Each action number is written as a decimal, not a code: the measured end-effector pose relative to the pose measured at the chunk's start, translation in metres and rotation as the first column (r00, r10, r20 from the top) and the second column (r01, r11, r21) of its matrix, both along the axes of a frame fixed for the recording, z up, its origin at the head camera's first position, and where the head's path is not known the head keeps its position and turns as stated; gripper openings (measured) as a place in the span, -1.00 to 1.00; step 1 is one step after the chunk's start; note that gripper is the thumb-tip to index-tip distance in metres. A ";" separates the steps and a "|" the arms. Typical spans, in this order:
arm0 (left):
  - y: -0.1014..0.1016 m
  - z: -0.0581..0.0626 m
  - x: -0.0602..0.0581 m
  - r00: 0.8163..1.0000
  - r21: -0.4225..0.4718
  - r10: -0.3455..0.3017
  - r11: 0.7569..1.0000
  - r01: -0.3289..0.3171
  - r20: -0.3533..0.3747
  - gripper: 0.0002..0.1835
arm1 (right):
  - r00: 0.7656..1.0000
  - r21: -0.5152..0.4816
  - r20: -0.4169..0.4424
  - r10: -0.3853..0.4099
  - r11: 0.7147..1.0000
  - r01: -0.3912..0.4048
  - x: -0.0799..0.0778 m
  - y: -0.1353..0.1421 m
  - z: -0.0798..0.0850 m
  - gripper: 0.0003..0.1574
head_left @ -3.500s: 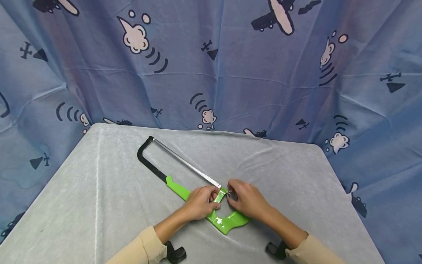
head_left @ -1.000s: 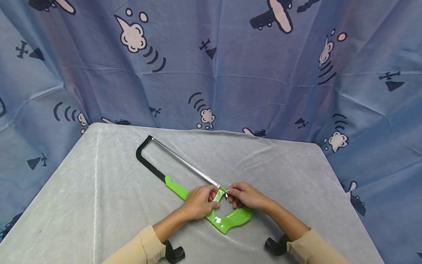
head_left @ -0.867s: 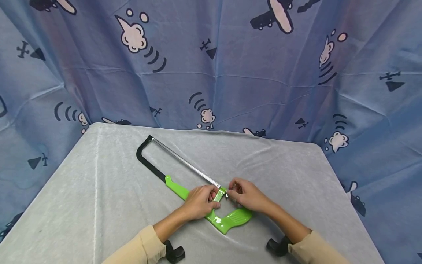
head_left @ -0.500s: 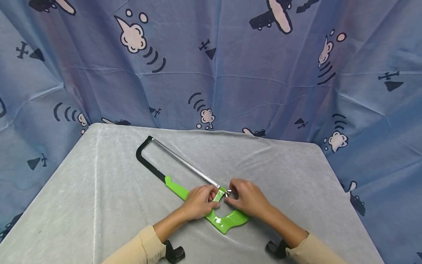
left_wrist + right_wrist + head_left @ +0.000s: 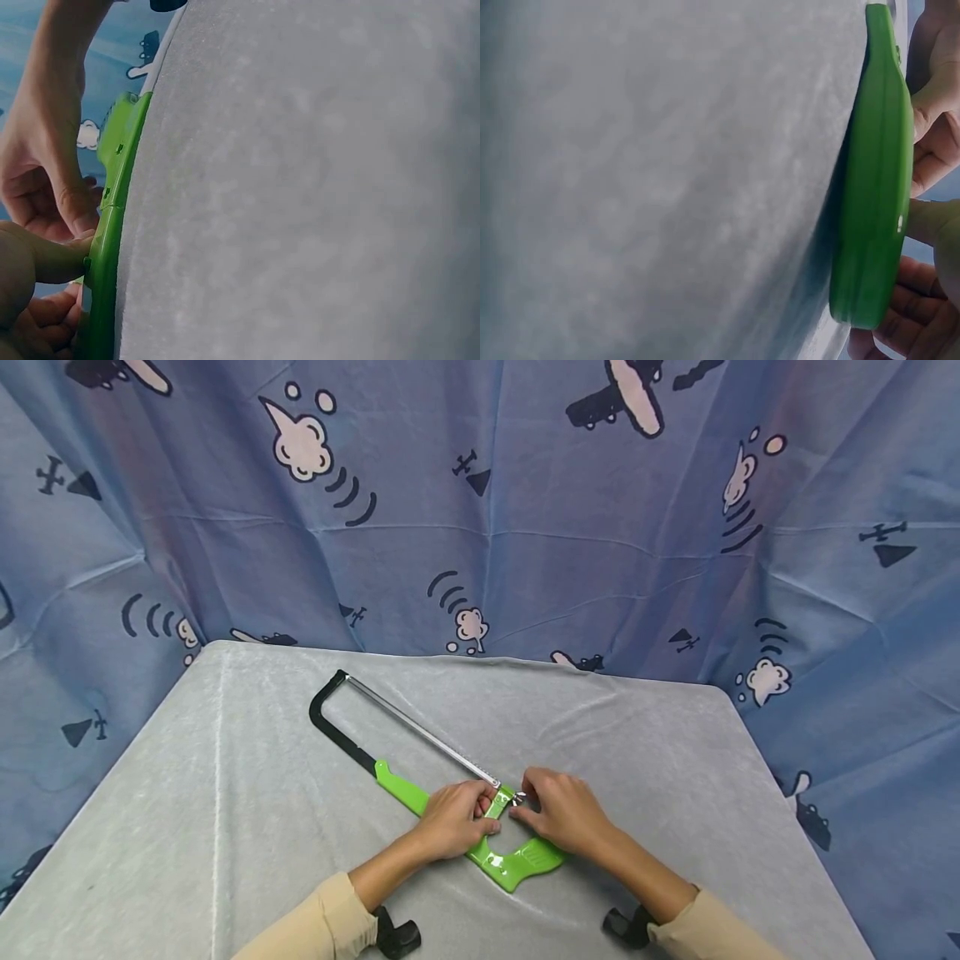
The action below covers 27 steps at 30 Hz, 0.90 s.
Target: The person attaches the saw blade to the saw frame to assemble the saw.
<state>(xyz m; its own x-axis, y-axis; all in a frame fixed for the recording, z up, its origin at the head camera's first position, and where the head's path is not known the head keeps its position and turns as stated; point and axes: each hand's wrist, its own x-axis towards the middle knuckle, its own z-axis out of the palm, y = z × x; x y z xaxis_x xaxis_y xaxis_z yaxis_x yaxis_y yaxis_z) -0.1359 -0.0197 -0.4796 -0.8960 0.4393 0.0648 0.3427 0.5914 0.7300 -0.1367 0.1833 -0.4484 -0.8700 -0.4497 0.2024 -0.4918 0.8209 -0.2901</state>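
A hacksaw (image 5: 405, 792) with a green handle and black front frame lies flat on the cloth, its silver blade (image 5: 420, 729) running diagonally toward the far left. My left hand (image 5: 453, 820) grips the short green post at the blade's near end between thumb and fingers. At that post's outer side, my right hand (image 5: 566, 810) has its thumb and index finger curled around a small metal wing nut (image 5: 517, 799). The green grip (image 5: 874, 187) fills the right side of the right wrist view, partly under my right hand. In the left wrist view the green frame (image 5: 111, 232) appears edge-on.
Grey plush cloth (image 5: 660, 743) covers the table. Behind it hangs a blue curtain (image 5: 570, 585) printed with planes and clouds. Black wrist devices (image 5: 397, 937) sit under both beige sleeves (image 5: 322, 922).
My right fingers have regripped around the wing nut, swinging away from and back to it, and its wings stand at a different angle. The left hand and hacksaw have stayed in place.
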 end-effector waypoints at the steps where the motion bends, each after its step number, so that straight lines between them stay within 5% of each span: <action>1: 0.000 0.000 0.000 1.000 0.000 0.000 1.000 0.000 0.000 -0.74 | 1.000 0.001 -0.001 0.002 1.000 -0.002 0.000 0.000 0.000 -0.57; 7: 0.001 -0.001 0.000 1.000 0.001 -0.003 1.000 0.003 -0.016 -0.74 | 0.999 0.002 -0.018 0.034 0.999 -0.034 0.000 0.001 -0.002 -0.62; 17: 0.002 -0.001 0.000 1.000 -0.007 0.004 1.000 -0.004 -0.002 -0.74 | 0.986 -0.100 0.149 0.081 0.993 -0.066 -0.004 0.008 -0.002 -0.79; 27: 0.002 0.000 0.001 1.000 -0.014 0.013 1.000 -0.013 -0.008 -0.73 | 0.972 -0.084 0.163 0.168 0.984 -0.156 -0.007 0.010 -0.004 -0.89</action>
